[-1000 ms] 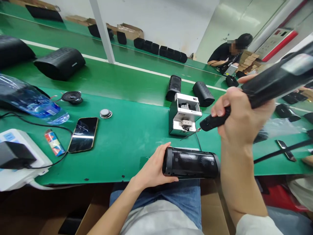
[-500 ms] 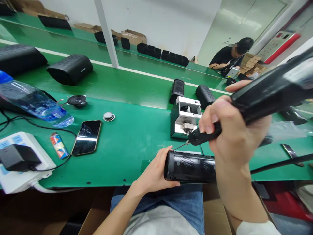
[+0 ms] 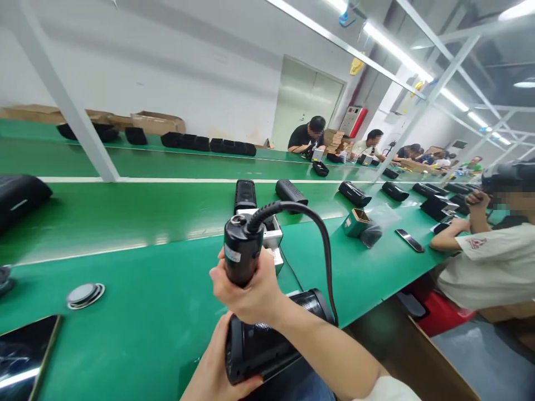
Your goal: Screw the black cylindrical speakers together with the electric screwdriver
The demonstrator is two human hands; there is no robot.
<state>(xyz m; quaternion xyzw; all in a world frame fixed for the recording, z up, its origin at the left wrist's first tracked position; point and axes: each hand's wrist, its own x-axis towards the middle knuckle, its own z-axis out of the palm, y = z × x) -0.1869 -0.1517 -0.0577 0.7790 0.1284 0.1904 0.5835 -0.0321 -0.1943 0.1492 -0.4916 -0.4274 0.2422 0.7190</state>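
Green matte bench (image 3: 146,289), right hand (image 3: 251,292) gripping cylindrical screwdriver (image 3: 242,253), left hand (image 3: 217,370) clasping ribbed black speaker (image 3: 271,340).

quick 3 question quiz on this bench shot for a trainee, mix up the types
1. True or false: the right hand grips the electric screwdriver upright over the speaker.
2. Which hand steadies the speaker's near end? A) left hand B) right hand C) a co-worker's hand
3. Fill in: the phone lies at the picture's lower ____ corner, on the green table.

Key: 1 true; 2 A; 3 left.
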